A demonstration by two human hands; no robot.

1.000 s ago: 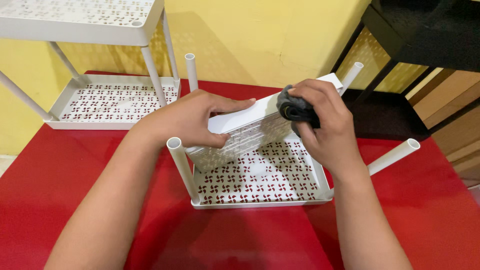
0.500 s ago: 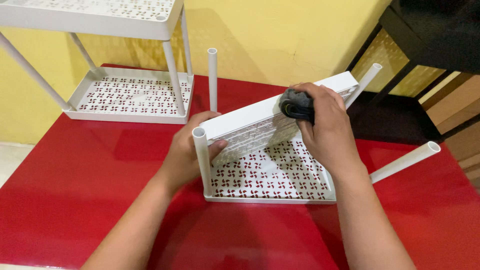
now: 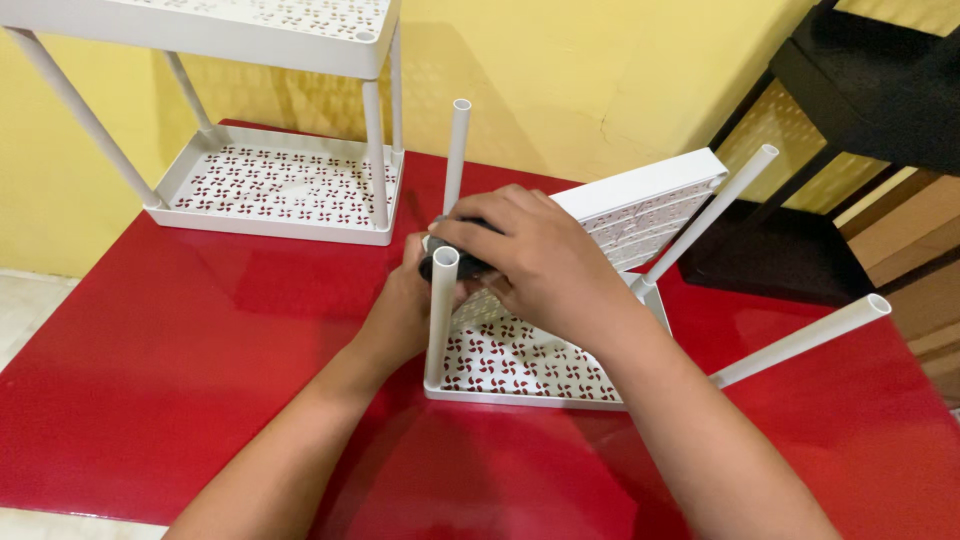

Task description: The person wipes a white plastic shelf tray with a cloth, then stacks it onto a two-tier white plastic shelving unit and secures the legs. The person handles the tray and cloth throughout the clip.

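Glossy red table point(image 3: 170, 360) fills the lower frame. Assembled white perforated plastic two-tier rack point(image 3: 280, 185) stands upper left. White perforated plastic tray with tube legs point(image 3: 530, 360) lies tilted at centre. Right hand point(image 3: 535, 260) clamps a small black wheel-like part point(image 3: 462, 266) against it; left hand point(image 3: 405, 305) grips the tray edge beneath, fingers hidden.

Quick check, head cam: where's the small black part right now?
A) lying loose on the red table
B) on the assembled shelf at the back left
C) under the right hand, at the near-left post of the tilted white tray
C: the black part sits under the right hand, beside the top of the near-left post of the tilted tray.
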